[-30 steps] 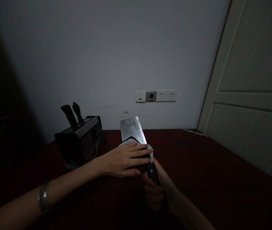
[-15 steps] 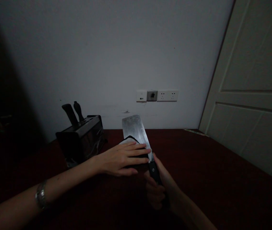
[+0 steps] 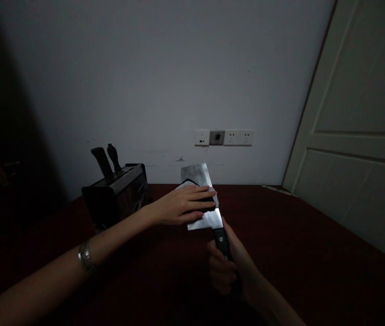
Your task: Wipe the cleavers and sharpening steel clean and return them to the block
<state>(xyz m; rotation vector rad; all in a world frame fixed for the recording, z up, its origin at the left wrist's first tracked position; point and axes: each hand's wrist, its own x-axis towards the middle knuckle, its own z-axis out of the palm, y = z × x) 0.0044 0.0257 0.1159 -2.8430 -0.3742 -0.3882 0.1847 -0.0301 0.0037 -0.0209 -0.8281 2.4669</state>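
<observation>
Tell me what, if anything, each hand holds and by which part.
The right hand grips a cleaver by its black handle; the left hand covers a black-edged white cloth against the blade.

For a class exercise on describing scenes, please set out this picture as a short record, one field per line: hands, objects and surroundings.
Right hand: closed around the black handle of a cleaver
Left hand: fingers extended, over a white, dark-edged cloth on the blade
Left wrist: silvery band
Blade: pointing away from the person, partly covered
Left of hands: black holder, two dark handles rising from it
Surface: dark red tabletop
Behind: pale wall, row of socket plates
Light: dim
</observation>
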